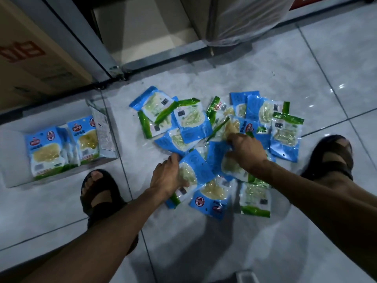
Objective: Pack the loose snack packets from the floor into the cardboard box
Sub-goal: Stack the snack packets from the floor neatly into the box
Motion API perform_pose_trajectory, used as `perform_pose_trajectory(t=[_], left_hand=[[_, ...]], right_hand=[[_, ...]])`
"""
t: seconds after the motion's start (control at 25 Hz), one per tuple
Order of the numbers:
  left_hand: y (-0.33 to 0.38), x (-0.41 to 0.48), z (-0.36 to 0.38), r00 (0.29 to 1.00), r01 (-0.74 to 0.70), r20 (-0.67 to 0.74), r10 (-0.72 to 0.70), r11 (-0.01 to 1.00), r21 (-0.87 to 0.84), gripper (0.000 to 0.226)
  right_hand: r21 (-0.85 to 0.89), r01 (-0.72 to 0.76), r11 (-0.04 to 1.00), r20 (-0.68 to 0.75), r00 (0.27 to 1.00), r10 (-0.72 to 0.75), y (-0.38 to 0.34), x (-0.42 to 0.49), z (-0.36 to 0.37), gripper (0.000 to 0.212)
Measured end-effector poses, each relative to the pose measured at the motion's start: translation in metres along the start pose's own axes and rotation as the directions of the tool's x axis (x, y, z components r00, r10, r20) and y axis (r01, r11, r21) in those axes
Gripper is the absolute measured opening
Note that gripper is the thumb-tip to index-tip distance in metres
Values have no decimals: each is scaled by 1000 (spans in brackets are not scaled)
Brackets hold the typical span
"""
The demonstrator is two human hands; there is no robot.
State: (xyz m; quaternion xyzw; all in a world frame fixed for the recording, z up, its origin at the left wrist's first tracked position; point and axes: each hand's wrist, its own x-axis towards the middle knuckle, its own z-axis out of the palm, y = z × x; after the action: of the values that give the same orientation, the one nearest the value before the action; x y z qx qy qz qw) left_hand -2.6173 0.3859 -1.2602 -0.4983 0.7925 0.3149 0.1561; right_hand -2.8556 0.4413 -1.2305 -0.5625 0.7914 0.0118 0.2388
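Observation:
Several blue and green snack packets lie scattered in a heap on the tiled floor at the centre. My left hand grips the near edge of one blue packet at the front of the heap. My right hand presses down into the middle of the heap, fingers closed around a packet with a green strip. At the left an open white cardboard box holds several packets standing upright in a row.
My two sandalled feet rest on the floor, one beside the box, the other right of the heap. A metal door frame and a brown carton stand behind. A plastic-wrapped bundle sits at the back.

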Motion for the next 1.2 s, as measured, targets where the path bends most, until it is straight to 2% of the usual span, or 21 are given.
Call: perform_pose_trajectory(t=[0.12, 0.2, 0.44, 0.48, 0.56, 0.64, 0.68, 0.72, 0.8, 0.84, 0.88, 0.92, 0.96, 1.04, 1.12, 1.2], left_hand=[[-6, 0, -1, 999, 52, -4, -52, 998, -38, 72], [-9, -1, 0, 998, 48, -31, -50, 996, -80, 68], [-21, -7, -7, 982, -158, -117, 148, 984, -84, 70], [-23, -10, -11, 981, -166, -121, 149, 975, -146, 67], [-26, -15, -30, 995, -77, -84, 46, 907, -415, 56], [-37, -14, -52, 998, 37, -18, -64, 755, -655, 50], [-46, -11, -62, 996, 75, 17, -90, 688, -722, 51], [-56, -9, -71, 994, 101, 50, -99, 630, -770, 52], [-75, -8, -86, 989, 142, 96, -110, 559, -817, 50], [-84, -8, -90, 988, 153, 113, -107, 542, -826, 48], [-92, -8, -95, 986, 167, 128, -108, 531, -831, 45], [-97, -9, -99, 983, 184, 143, -118, 522, -833, 41], [-102, -10, -102, 978, 207, 161, -132, 513, -833, 37], [-109, -9, -104, 971, 239, 189, -150, 497, -834, 33], [-113, -8, -101, 966, 257, 204, -159, 486, -835, 35], [-112, -5, -97, 965, 257, 205, -161, 458, -851, 39]], right_hand=[[294, -184, 938, 38, 983, 181, 14, -10, -3, 14], [443, -252, 861, 59, 966, 252, 19, -21, -2, 9], [582, -323, 747, 77, 936, 344, 13, -44, 5, 7], [622, -335, 707, 86, 928, 363, 11, -45, 5, 9], [701, -339, 627, 103, 919, 382, 4, -47, 3, 13], [751, -333, 570, 134, 922, 362, -8, -48, 6, 17], [760, -331, 560, 156, 929, 336, -14, -47, 10, 20], [749, -321, 579, 174, 939, 296, -20, -45, 15, 23], [656, -265, 707, 222, 963, 155, -34, -34, 24, 28], [552, -174, 816, 252, 967, 35, -43, -26, 27, 30], [399, -20, 917, 278, 955, -100, -54, -15, 30, 33], [243, 147, 959, 307, 926, -220, -67, -5, 31, 35], [123, 286, 950, 321, 895, -310, -81, 4, 33, 37], [17, 459, 889, 309, 843, -441, -108, 19, 39, 44], [-40, 524, 851, 353, 804, -478, -124, 29, 49, 68], [-217, 590, 778, 406, 779, -477, -126, 29, 63, 93]])
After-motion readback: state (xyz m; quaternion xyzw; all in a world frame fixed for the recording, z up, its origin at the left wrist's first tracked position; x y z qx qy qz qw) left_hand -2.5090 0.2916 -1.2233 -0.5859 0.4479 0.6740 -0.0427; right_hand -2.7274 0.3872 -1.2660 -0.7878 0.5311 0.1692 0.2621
